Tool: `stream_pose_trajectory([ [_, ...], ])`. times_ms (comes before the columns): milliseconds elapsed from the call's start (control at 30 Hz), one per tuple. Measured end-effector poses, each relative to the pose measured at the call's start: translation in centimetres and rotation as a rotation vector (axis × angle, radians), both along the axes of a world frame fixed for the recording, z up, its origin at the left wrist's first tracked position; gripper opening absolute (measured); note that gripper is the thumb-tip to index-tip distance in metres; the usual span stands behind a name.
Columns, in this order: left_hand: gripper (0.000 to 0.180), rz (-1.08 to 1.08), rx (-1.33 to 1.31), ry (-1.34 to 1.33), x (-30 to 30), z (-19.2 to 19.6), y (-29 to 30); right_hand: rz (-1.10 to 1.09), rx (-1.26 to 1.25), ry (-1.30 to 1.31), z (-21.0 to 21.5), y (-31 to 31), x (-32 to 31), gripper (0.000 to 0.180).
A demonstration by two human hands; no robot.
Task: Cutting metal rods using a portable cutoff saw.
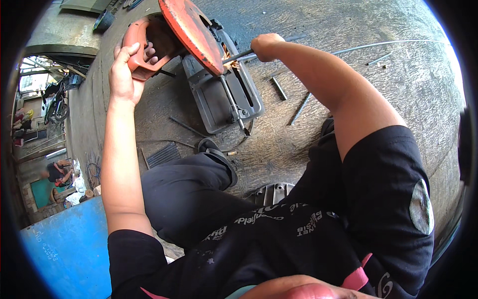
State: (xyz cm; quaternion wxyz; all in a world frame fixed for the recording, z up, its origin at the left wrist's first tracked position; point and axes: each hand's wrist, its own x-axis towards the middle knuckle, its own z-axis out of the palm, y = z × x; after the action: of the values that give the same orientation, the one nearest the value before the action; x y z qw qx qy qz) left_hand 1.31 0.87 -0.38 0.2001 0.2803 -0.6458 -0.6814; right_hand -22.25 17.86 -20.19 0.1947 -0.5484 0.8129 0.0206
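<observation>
Orange saw (199,45): chop type, on concrete floor (348,30), grey base (219,102) below raised guard. Left hand (124,70): fingers clenched round orange handle (142,47), left of guard. Right hand (266,46): fingers clenched on thin rod (238,56), right of guard; rod end passing behind guard onto base. Blade lifted, no sparks; cut judged not begun, rod only being placed. Beside saw: short rod pieces (280,88) to right, one more (186,127) below base. Remaining, by judgement: lowering head, cutting rod. Bent knee (189,184) nearer than base.
</observation>
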Motion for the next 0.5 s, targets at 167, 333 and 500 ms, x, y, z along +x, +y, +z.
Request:
stream_pose_trajectory([
  [167, 0.043, -0.016, -0.054, 0.026, -0.13, -0.23, 0.36, -0.001, 0.04, -0.004, -0.21, -0.06, -0.1, 0.023],
  [333, 0.042, 0.025, -0.084, 0.006, -0.15, -0.1, 0.74, 0.029, 0.002, 0.011, -0.37, -0.05, -0.16, 0.024],
  [500, 0.046, -0.025, -0.081, 0.023, -0.17, 0.1, 0.95, 0.031, 0.013, 0.01, -0.53, -0.05, -0.17, 0.024],
])
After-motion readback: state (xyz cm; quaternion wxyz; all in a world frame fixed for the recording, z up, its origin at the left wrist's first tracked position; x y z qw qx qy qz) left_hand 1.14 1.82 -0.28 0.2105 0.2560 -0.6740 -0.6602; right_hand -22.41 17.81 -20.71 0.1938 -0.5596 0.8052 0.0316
